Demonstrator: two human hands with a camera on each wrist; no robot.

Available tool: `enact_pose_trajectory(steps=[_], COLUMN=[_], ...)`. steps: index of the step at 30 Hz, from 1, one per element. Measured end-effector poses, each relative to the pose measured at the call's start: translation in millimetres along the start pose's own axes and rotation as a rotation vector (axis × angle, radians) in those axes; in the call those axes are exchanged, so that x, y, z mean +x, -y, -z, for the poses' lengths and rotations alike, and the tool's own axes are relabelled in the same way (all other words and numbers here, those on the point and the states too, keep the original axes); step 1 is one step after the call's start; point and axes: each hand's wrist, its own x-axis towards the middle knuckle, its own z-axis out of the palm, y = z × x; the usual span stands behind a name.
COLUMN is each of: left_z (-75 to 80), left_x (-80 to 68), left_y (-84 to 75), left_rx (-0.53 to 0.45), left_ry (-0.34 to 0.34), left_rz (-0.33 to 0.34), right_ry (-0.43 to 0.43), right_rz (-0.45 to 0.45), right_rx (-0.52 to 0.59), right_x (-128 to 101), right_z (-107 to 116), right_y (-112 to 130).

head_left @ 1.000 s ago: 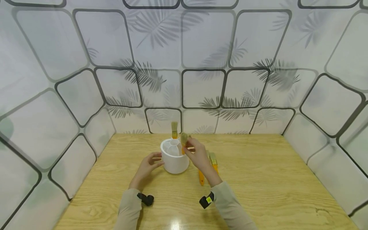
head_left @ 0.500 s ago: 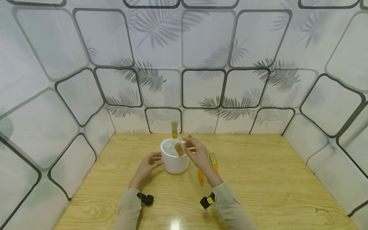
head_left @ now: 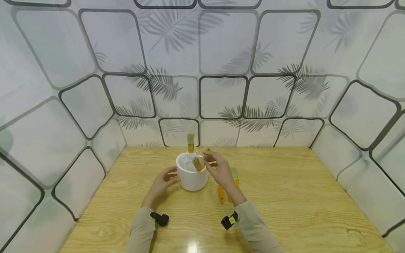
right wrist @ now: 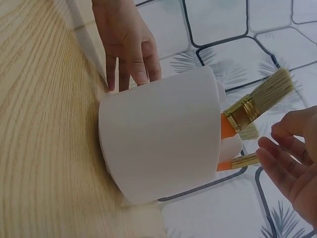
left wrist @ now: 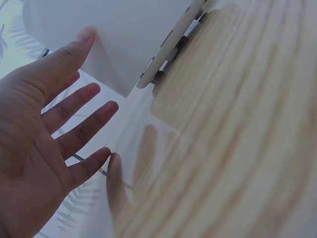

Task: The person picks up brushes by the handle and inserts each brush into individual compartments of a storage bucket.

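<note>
Holder [head_left: 193, 181] — loose brushes [head_left: 221, 195] only in head view — left hand [left wrist: 42, 136] spread, right hand [right wrist: 298, 178] loosely curled.

One left hand [head_left: 161, 182], one right hand [head_left: 220, 172], and between them just one white holder [head_left: 193, 181]! Three brushes [right wrist: 242, 111] in it, all by the right hand's side or beyond! Near the right wrist, at least two loose brushes [head_left: 221, 194], partly hidden; two wrist cameras [head_left: 162, 220], one per arm!
</note>
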Motion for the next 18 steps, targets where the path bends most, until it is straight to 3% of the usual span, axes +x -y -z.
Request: enact_pose_trajectory(steps=[18], left_z=[-0.6], left_x=[0.1], left_y=[-2.4], left_rx=[-0.003], left_ry=[0.004], left_rz=[0.019], right_ry=[-0.045], right_rz=[0.015], right_rx=[0.041], right_x=[-3.4], right_z=[3.2], right_y=[-3.4])
